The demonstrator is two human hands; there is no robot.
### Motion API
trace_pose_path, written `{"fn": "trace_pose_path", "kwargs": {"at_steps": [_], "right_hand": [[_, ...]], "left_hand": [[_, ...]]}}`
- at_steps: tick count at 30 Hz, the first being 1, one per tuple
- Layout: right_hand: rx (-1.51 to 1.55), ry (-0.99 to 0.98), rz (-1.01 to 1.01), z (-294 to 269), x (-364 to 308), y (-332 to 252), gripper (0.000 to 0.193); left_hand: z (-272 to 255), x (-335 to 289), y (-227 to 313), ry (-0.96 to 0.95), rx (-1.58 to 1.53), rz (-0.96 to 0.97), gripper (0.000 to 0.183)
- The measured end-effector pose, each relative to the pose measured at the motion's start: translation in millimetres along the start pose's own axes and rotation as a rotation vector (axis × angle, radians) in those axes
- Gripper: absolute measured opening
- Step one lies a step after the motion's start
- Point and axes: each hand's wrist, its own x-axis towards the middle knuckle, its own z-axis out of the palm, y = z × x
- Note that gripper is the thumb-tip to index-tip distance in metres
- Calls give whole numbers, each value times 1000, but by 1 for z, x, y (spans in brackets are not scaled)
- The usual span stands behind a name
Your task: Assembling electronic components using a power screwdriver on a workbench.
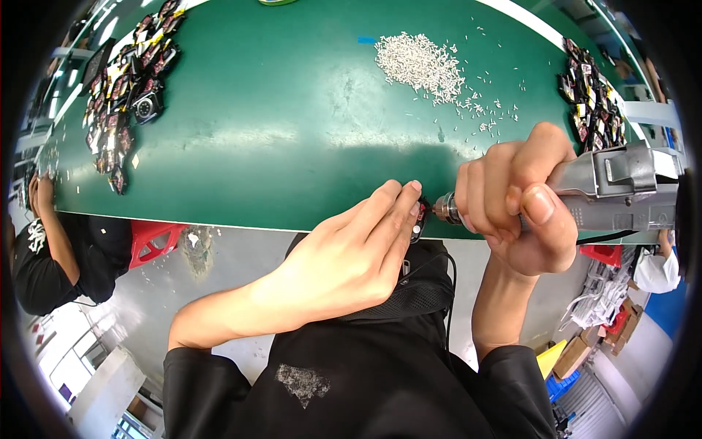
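My right hand point(523, 201) is wrapped round a grey power screwdriver point(621, 190) lying roughly level, its metal nose point(445, 208) pointing left. Right at that nose, by the table's near edge, is a small black part point(419, 222) with some red on it. My left hand point(347, 252) grips this part at its fingertips; the fingers are pressed together and hide most of it. Whether the tool's tip touches the part I cannot make out.
Small pale screws point(420, 67) lie heaped on the green table point(248, 110), some scattered to the right. Black parts are piled at the left point(121, 95) and right point(591, 99). A co-worker's arm point(55, 219) rests at the left edge, near a red stool point(153, 241).
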Motion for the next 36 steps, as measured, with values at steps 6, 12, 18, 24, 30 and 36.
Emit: {"fn": "trace_pose_path", "kwargs": {"at_steps": [6, 12, 18, 24, 30, 36], "right_hand": [[103, -56, -51, 3, 0, 3, 18], [302, 208, -237, -16, -34, -8, 15], [378, 405, -148, -18, -57, 9, 13], [470, 476, -131, -13, -63, 15, 11], [549, 473, -119, -20, -66, 19, 10], [562, 425, -130, -21, -70, 19, 9]], "left_hand": [[-11, 1, 2, 14, 4, 1, 36], [-38, -37, -47, 206, 78, -360, 47], [-115, -115, -183, 513, 603, -801, 31], [-105, -109, -224, 383, 697, -829, 33], [-53, 16, -122, 329, 176, -439, 26], [-23, 78, -111, 234, 41, -243, 21]]}}
